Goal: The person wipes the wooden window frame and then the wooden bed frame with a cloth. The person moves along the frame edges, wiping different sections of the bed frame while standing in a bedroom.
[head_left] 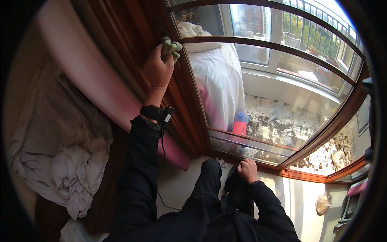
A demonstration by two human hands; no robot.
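My left hand is raised at the upper left, closed round a bunched green-and-white cloth. The cloth touches the reddish-brown wooden door frame, near the edge of its glass. A dark band with a small box sits on my left wrist. Low in the middle, my right hand rests against my bent right knee with its fingers curled in. No object shows in it. Close by it runs the bottom rail of the glass door.
Behind the glass are a white-draped piece of furniture, a pink bottle with a blue cap and a stained tiled floor. Pink curtain-like fabric and crumpled grey cloth lie to the left. A rounded brownish object stands at the right.
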